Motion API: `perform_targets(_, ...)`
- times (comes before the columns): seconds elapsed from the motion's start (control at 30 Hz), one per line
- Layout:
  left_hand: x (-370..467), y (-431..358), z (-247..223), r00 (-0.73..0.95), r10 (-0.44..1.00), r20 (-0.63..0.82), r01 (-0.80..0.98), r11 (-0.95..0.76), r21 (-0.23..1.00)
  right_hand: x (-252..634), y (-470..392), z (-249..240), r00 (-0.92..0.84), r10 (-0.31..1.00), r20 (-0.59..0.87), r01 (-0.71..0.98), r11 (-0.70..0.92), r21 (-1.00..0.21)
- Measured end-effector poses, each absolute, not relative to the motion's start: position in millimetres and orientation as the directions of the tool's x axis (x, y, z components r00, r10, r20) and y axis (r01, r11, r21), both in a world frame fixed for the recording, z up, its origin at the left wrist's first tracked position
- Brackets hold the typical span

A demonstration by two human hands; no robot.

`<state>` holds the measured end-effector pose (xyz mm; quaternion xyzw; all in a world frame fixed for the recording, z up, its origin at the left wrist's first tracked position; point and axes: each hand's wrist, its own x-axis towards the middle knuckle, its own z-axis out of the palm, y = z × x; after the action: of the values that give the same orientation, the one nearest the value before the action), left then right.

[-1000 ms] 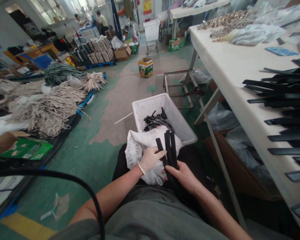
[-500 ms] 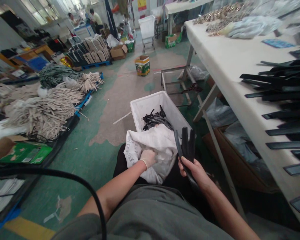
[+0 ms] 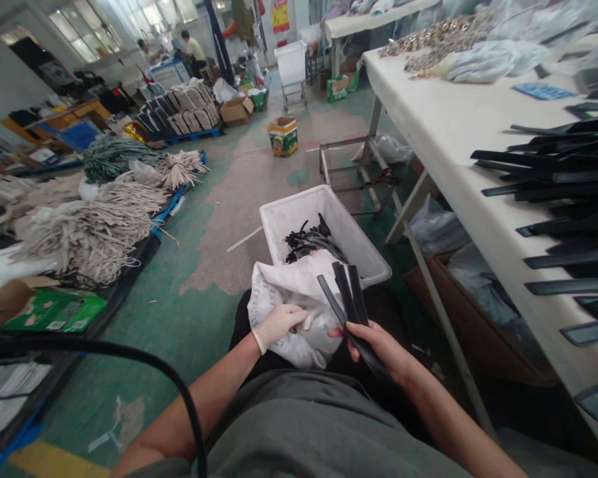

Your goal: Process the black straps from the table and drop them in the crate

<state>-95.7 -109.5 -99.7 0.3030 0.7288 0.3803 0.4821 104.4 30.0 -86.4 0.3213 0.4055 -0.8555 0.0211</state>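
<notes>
My left hand (image 3: 278,325), in a pale thin glove, is over the mouth of a white cloth sack (image 3: 311,279) on my lap. Its fingers are pinched together, and whatever they hold is too small to make out. My right hand (image 3: 381,345), bare, is closed around several flat black strips (image 3: 349,292); their upper ends fan out beside the sack. Just beyond the sack, a white plastic bin (image 3: 361,239) holds a tangle of dark strips (image 3: 313,240).
To the right, a white-topped table (image 3: 428,126) carries many black strips (image 3: 568,176) and a glove (image 3: 493,61). Beige cord bundles (image 3: 90,219) lie on a pallet at left. A metal frame (image 3: 351,172) and an open carton (image 3: 283,138) stand ahead. Two people sit far back.
My left hand has come up out of the sack and moved slightly left, its fingers now showing. My right hand has brought the black strips leftward and lower, closer to the sack.
</notes>
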Motion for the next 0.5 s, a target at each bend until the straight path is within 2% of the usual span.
perform_targets(0.1, -88, -117, -90, -0.329, 0.767, -0.552, -0.193, 0.517, 0.834, 93, 21, -81, -0.776, 0.23, -0.588, 0.273, -0.718, -0.64)
perform_targets(0.2, -80, -118, -88, -0.305, 0.739, -0.601, -0.344, 0.503, 0.793, 87, 13, -83, -0.772, 0.202, -0.603, 0.267, -0.757, -0.596)
perform_targets(0.27, -74, -118, -85, -0.289, 0.757, -0.587, -0.362, 0.481, 0.798, 84, 10, -85, -0.778, 0.161, -0.607, 0.285, -0.771, -0.57)
perform_targets(0.37, -66, -120, -74, -0.246, 0.789, -0.563, -0.361, 0.464, 0.809, 78, 11, -82, -0.783, 0.164, -0.6, 0.263, -0.788, -0.557)
perform_targets(0.43, -63, -122, -64, -0.223, 0.809, -0.544, -0.365, 0.448, 0.816, 71, 14, -73, -0.788, 0.216, -0.576, 0.241, -0.753, -0.612)
perform_targets(0.5, -62, -124, -53, -0.22, 0.822, -0.525, -0.368, 0.429, 0.825, 63, 18, -60, -0.803, 0.286, -0.523, 0.248, -0.638, -0.729)
